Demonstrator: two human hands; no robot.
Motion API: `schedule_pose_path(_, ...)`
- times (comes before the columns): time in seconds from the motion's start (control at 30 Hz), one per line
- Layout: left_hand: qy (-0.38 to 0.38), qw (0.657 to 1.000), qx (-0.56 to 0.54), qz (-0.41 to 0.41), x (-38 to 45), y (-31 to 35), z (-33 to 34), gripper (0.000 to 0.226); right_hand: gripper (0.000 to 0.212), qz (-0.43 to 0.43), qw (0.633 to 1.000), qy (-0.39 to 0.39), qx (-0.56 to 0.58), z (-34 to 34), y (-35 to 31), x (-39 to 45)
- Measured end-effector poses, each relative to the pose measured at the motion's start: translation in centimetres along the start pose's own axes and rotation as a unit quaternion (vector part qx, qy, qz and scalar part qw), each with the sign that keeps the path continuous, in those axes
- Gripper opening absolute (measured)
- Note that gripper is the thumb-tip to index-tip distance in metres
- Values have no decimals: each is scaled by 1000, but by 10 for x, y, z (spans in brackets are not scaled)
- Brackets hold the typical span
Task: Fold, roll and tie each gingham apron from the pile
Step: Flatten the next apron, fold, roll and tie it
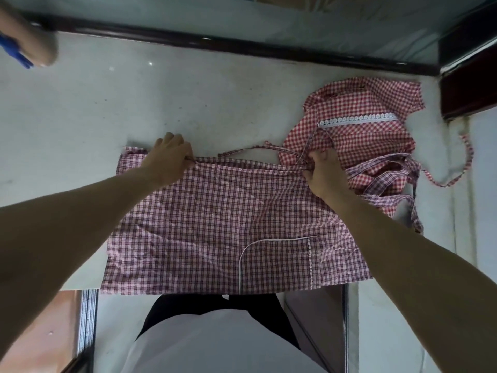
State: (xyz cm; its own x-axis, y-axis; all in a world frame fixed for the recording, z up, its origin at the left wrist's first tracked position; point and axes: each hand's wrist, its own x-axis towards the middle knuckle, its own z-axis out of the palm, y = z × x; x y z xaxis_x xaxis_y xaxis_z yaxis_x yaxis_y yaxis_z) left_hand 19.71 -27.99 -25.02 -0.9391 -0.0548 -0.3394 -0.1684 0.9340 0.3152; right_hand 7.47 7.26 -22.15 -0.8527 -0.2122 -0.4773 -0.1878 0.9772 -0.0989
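I see my left hand [172, 154] and right hand [322, 168] both pinching the far hem of the thin purple-and-pink gingham cotton apron [228, 224] spread on the pale table [134, 103] (limp, creases easily); corners are the best hold.

Dark-checked gingham apron [215, 224] lies spread flat; red-checked apron [357, 130] crumpled just beside.

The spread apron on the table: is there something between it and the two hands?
Nothing visible. The left hand and the right hand both already grip the far edge of the spread apron. The red gingham pile lies beside it, at the right.
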Motion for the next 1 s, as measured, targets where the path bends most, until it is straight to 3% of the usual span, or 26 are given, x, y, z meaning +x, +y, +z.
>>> schedule_pose_path(0.1,-57,995,-77,-40,-6,-7,-10,27,30,-10,1000,11,-6,2,4,0)
schedule_pose_path(0.2,-106,992,-1,-74,-9,-25,-24,34,36,8,1000,-5,-5,-1,8,5)
schedule_pose_path(0.27,-89,989,14,-119,-15,-43,-36,33,37,21,1000,-7,-18,-2,6,8)
schedule_pose_path(0.43,-14,960,-139,-243,-36,-86,-43,28,36,72,988,28,-134,-9,-12,6)
schedule_pose_path(0.57,28,930,-252,-268,-54,-97,-34,30,28,-88,989,111,-54,-5,-47,-1)
schedule_pose_path(0.63,37,928,-246,-277,-59,-97,-28,31,28,-171,982,82,-23,5,-75,-7)
schedule_pose_path(0.73,64,914,-247,-314,-61,-90,-27,37,30,-217,976,32,-6,22,-116,-11)
schedule_pose_path(0.87,99,907,-236,-334,-58,-84,-30,39,23,-177,984,10,-2,37,-135,0)
schedule_pose_path(1.0,116,852,-335,-385,-52,-82,-26,54,24,-131,990,26,39,36,-132,9)
